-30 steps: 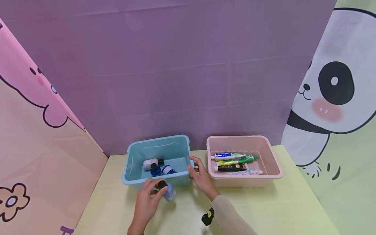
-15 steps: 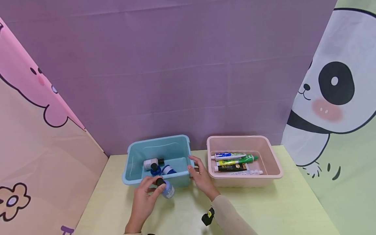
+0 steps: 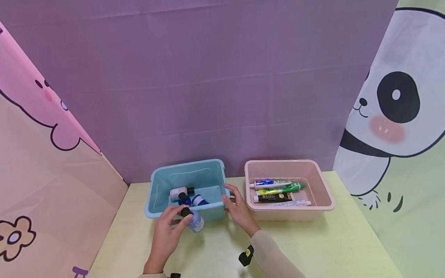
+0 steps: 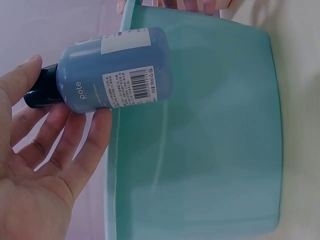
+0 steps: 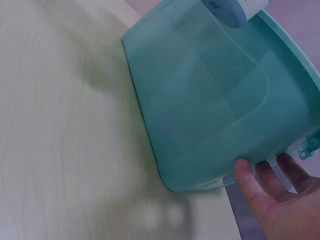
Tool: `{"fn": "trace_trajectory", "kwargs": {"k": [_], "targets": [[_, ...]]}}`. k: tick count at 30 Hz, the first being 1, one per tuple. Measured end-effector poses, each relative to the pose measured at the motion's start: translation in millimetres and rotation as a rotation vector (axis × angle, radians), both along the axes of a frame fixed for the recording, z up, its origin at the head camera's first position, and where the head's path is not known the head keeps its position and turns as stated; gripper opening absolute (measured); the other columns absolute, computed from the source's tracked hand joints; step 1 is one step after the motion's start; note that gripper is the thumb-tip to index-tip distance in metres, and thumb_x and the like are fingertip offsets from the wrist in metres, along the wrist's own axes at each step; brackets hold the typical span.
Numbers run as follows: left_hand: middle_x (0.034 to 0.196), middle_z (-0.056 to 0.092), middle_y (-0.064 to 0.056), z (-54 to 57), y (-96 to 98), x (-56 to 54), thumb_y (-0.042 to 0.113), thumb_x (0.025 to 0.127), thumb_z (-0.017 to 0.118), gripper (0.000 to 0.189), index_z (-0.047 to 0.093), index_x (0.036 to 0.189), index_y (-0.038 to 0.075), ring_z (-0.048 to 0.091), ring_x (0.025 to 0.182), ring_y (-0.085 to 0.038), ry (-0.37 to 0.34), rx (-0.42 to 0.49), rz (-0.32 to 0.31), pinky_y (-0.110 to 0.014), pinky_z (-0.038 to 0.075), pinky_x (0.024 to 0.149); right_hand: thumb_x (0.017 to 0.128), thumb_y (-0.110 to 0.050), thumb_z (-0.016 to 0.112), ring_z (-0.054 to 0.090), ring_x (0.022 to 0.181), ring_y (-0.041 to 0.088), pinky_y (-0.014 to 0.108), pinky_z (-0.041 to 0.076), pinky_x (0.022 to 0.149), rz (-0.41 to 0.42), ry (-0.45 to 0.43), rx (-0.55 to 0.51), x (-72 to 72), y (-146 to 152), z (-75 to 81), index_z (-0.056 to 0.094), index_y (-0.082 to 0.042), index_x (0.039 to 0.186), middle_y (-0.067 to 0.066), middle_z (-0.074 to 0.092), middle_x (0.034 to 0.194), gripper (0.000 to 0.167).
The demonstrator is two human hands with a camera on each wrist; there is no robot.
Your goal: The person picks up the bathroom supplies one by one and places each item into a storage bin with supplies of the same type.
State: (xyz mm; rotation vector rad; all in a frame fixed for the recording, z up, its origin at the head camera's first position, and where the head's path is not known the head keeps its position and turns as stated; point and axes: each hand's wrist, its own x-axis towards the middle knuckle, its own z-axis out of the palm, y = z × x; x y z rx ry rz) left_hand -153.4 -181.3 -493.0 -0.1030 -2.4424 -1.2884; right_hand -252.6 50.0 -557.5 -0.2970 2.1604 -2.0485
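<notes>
My left hand [image 3: 167, 231] pinches the black cap of a blue bottle [image 4: 112, 67] between thumb and fingers. The bottle tilts, its base lower right, in front of the near wall of the teal bin [image 3: 212, 214]. White labels with print and a barcode show in the left wrist view. My right hand [image 3: 240, 210] holds the bin's right end, thumb and index finger at the rim, other fingers [image 5: 252, 182] against the outside wall. Inside the bin lie a pale bottle [image 3: 178, 194], a dark blue bottle [image 3: 184, 200] and a blue-and-white bottle [image 3: 199, 200].
A pink bin [image 3: 323, 200] with several toothpaste-like tubes [image 3: 278, 189] stands right of the teal one. Both bins sit on a pale wooden table [image 3: 313, 247] before a purple backdrop [image 3: 208, 77]. A black device [image 3: 246, 255] shows at my right wrist.
My left hand has drawn slightly left and up with the bottle, closer to the teal bin's front rim. My right hand has stayed at the bin's end.
</notes>
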Motion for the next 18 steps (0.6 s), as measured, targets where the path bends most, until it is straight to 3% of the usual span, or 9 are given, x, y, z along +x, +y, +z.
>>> {"fn": "trace_trajectory", "kwargs": {"k": [7, 18], "targets": [[0.102, 0.068, 0.003, 4.3, -5.1, -1.4, 0.017, 0.088, 0.081, 0.027, 0.076, 0.114, 0.013, 0.067, 0.093, -0.009, 0.074, -0.041, -0.009, -0.023, 0.060, 0.077, 0.105, -0.044, 0.054, 0.054, 0.129, 0.037, 0.061, 0.052, 0.101, 0.008, 0.006, 0.006, -1.2, 0.4, -2.3, 0.040, -0.038, 0.152, 0.023, 0.040, 0.154, 0.049], [0.101, 0.068, 0.001, 18.0, -12.2, -3.8, 0.015, 0.088, 0.081, 0.028, 0.075, 0.115, 0.009, 0.067, 0.093, -0.013, 0.125, -0.084, 0.003, -0.023, 0.060, 0.076, 0.106, -0.041, 0.054, 0.055, 0.126, 0.034, 0.059, 0.054, 0.100, -0.008, 0.008, 0.029, -1.2, -0.4, -2.3, 0.040, -0.041, 0.151, 0.020, 0.043, 0.151, 0.047]]}}
